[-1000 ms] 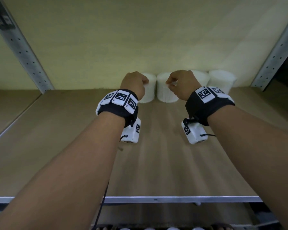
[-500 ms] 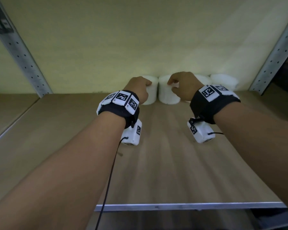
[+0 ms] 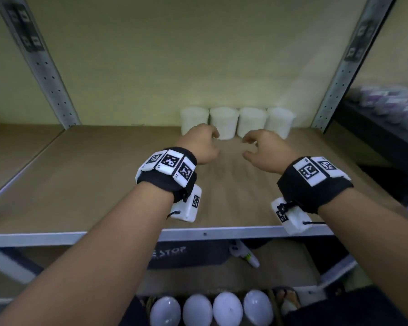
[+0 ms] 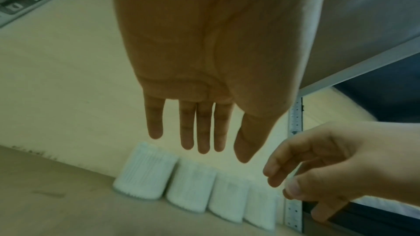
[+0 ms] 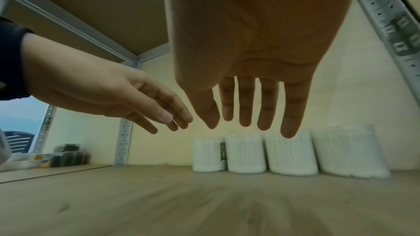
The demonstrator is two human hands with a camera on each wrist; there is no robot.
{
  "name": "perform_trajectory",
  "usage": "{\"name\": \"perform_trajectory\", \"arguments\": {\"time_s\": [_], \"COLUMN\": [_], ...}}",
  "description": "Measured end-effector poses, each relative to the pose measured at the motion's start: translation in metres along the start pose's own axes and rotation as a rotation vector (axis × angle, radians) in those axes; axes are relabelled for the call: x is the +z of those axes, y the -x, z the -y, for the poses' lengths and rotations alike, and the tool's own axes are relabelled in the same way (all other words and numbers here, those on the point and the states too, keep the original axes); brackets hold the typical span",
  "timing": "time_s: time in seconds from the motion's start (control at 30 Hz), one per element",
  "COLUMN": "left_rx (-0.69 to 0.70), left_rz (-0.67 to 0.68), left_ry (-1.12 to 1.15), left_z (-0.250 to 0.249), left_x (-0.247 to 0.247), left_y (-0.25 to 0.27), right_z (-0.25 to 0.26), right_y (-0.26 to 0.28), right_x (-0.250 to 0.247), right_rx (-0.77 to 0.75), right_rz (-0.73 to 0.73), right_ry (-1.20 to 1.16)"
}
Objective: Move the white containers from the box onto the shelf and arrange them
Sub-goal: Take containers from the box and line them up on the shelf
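Note:
Several white containers (image 3: 223, 122) (image 4: 191, 187) (image 5: 246, 153) stand upright in one tight row against the back wall of the wooden shelf (image 3: 104, 175). My left hand (image 3: 201, 143) (image 4: 200, 126) hovers over the shelf in front of the row, fingers straight, holding nothing. My right hand (image 3: 260, 147) (image 5: 252, 112) hovers beside it, fingers relaxed and empty. Both hands are clear of the containers. More white containers (image 3: 197, 310) show from above in the box (image 3: 275, 300) below the shelf, at the bottom edge of the head view.
Perforated metal uprights (image 3: 37, 62) (image 3: 351, 60) frame the shelf, whose metal front rail (image 3: 80, 238) runs across below my wrists. A neighbouring shelf at right holds small packages (image 3: 391, 102). A lower shelf carries a small white bottle (image 3: 245, 255).
Both hands let go of the two left containers and drew back toward me, fingers uncurling. The head view tilted down, so the front rail and the box below now show.

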State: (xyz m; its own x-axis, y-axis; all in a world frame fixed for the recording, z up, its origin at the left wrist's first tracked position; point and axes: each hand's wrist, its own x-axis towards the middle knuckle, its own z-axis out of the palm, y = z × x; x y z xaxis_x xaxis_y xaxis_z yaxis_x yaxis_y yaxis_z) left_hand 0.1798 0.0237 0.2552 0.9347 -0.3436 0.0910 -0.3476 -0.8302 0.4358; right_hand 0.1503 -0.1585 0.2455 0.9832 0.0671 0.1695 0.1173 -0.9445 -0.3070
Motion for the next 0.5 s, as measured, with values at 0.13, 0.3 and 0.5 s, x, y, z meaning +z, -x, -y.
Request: {"name": "perform_trajectory", "arguments": {"time_s": [0.13,0.3,0.5], "left_rx": [0.029,0.099,0.052], "left_rz": [0.028,0.077,0.28], "left_ry": [0.024,0.039,0.103], "left_z": [-0.025,-0.052,-0.059], "left_x": [0.011,0.033,0.086], "left_y": [0.044,0.096,0.141], "right_z": [0.003,-0.007,-0.037], "right_y": [0.053,0.125,0.194], "right_x": [-0.003,0.003,0.041], "right_rx": [0.045,0.13,0.32], "right_rz": [-0.002,0.022,0.089], "right_ry": [-0.04,-0.072,-0.102]}}
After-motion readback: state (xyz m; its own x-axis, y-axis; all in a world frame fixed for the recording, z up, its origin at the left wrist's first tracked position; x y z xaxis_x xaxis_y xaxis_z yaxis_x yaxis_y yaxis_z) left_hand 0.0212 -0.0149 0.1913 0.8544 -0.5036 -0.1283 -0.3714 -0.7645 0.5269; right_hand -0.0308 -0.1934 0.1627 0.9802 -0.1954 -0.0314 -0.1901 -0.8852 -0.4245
